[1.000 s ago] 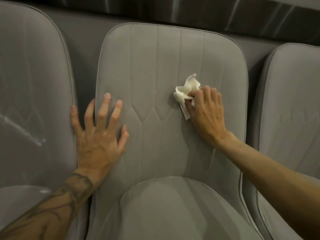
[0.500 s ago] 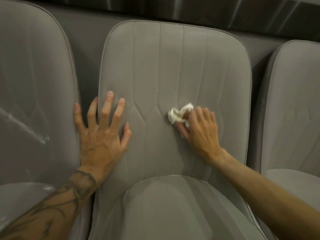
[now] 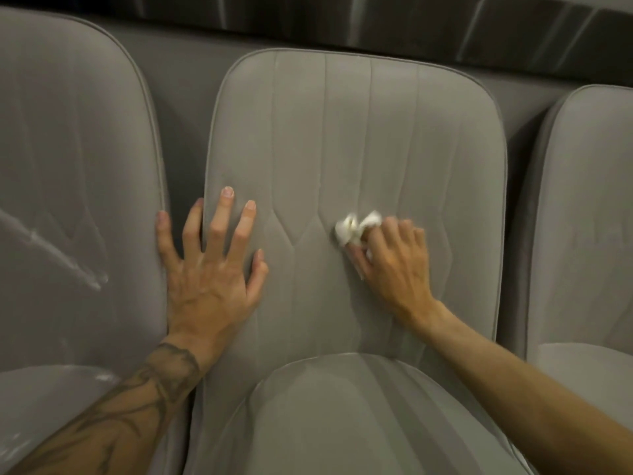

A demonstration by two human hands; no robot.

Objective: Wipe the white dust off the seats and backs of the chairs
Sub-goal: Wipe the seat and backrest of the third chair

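A grey padded chair fills the middle of the view, its back (image 3: 356, 138) upright and its seat (image 3: 359, 416) below. My right hand (image 3: 394, 265) grips a crumpled white tissue (image 3: 354, 226) and presses it against the lower middle of the back. My left hand (image 3: 209, 272) lies flat with spread fingers on the back's left edge, its little finger touching the left chair. The left chair (image 3: 68, 173) carries a white dust streak (image 3: 65, 255) across its back and white patches on its seat.
A third grey chair (image 3: 589, 217) stands at the right edge. Narrow dark gaps separate the chairs. Behind them runs a grey wall with a dark glossy band (image 3: 376, 18) along the top.
My right hand has slid the tissue down the chair back, from upper right of centre to the lower middle. The tissue is more bunched up. My left hand has stayed in place.
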